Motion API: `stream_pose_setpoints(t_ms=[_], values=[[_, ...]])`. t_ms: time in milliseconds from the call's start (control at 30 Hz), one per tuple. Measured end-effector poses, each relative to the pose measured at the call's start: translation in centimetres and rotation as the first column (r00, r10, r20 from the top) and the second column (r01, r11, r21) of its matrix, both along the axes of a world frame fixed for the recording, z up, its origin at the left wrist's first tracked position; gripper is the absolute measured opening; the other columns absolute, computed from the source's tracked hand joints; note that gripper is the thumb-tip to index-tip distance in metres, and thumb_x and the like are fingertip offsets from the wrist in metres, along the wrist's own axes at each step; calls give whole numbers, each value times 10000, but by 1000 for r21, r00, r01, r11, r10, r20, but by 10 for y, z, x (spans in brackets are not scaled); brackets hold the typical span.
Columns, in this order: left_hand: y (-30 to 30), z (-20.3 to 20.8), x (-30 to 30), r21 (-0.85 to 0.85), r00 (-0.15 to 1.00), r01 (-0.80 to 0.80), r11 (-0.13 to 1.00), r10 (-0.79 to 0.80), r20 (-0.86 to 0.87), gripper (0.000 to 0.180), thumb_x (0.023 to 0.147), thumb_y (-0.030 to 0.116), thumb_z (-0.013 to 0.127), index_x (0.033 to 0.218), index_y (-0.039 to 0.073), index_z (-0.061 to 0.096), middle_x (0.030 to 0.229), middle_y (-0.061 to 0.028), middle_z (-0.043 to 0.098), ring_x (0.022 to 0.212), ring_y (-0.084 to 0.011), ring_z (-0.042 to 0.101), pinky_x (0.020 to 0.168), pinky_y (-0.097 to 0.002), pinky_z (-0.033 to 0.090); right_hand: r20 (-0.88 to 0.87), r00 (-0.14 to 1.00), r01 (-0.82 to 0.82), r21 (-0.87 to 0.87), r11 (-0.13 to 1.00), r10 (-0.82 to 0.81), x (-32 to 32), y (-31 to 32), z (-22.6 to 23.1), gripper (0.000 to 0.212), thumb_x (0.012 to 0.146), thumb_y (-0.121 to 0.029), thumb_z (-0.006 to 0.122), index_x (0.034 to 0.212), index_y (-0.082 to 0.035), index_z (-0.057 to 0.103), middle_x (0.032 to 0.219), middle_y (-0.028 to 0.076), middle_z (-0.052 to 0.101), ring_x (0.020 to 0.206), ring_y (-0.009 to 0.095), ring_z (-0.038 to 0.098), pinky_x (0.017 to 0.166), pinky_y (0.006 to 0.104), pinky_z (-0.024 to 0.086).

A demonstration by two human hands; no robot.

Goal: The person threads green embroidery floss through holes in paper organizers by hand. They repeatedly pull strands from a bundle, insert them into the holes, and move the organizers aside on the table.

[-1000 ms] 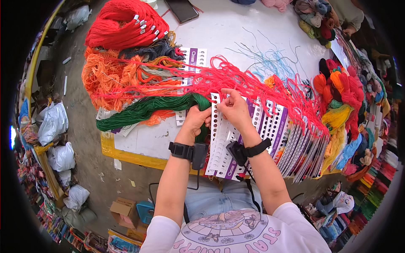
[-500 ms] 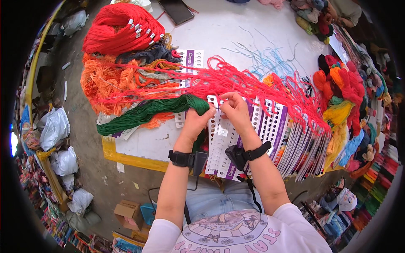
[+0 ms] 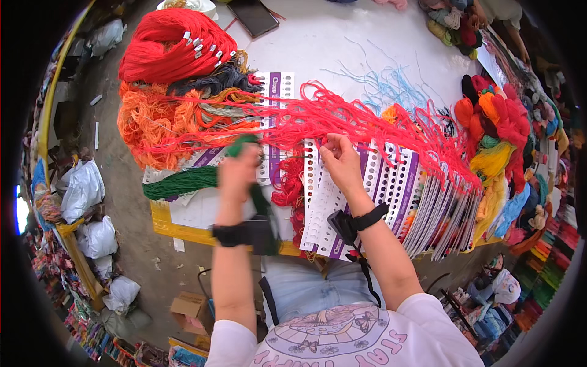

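A dark green skein of thread (image 3: 183, 183) lies on the left of the table and runs into my left hand (image 3: 237, 177). That hand is blurred, closed around the skein, with green showing above and below it. A thin green strand stretches rightward to a white and purple punched card (image 3: 311, 189). At the card's top edge my right hand (image 3: 341, 158) is closed in a pinch; the strand leads to its fingertips, which partly hide the hole there. Loose red threads (image 3: 367, 125) cross the table just beyond both hands.
More punched cards (image 3: 422, 214) fan out at the right, many strung with threads. A big red hank (image 3: 177, 46) and tangled orange thread (image 3: 150, 122) sit at the left. A phone (image 3: 254, 17) rests at the back. Coloured yarn bundles (image 3: 495, 122) line the right edge.
My left hand has moved left, away from the card, drawing the green skein with it. Red thread under the skein is now uncovered. My right hand stays by the card's top edge.
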State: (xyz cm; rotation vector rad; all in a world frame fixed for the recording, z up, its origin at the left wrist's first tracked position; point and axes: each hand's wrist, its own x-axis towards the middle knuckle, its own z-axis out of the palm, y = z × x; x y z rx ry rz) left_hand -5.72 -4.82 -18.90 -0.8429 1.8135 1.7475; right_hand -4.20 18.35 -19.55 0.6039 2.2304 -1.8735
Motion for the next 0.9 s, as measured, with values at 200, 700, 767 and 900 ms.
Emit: stream_pose_setpoints(t_ms=[200, 700, 767, 900], values=[[-127, 64, 14, 260, 797, -519, 814, 571, -197, 143, 876, 206, 500, 808, 79, 496, 639, 30, 456, 440, -43, 325, 422, -199, 286, -21, 1000, -17, 204, 979, 22, -2, -1, -1, 399, 740, -177, 630, 1082, -18, 498, 841, 91, 566, 606, 131, 569, 586, 264, 464], [8, 208, 28, -45, 916, 144, 989, -150, -373, 339, 905, 267, 426, 984, -25, 581, 957, -133, 616, 869, -206, 601, 760, -305, 444, -218, 973, -64, 80, 995, 80, -7, -9, 65, 103, 719, -111, 649, 795, -41, 645, 740, 47, 584, 639, 115, 538, 589, 243, 431], [36, 160, 25, 467, 966, 93, 880, 33, -255, 495, 924, 365, 347, 1153, -55, 474, 1156, -161, 525, 1071, -242, 508, 861, -344, 420, -258, 961, -132, -106, 986, 101, 1, -14, 97, 96, 728, -75, 651, 813, -30, 649, 744, 33, 589, 635, 83, 516, 586, 229, 421], [78, 124, 24, 650, 980, 45, 759, 93, -177, 522, 929, 373, 332, 1210, -59, 418, 1237, -144, 456, 1107, -212, 471, 901, -337, 408, -198, 966, -222, -325, 920, 163, 18, -13, 115, 113, 761, -45, 631, 865, -2, 644, 775, 34, 589, 662, 80, 551, 570, 205, 441]])
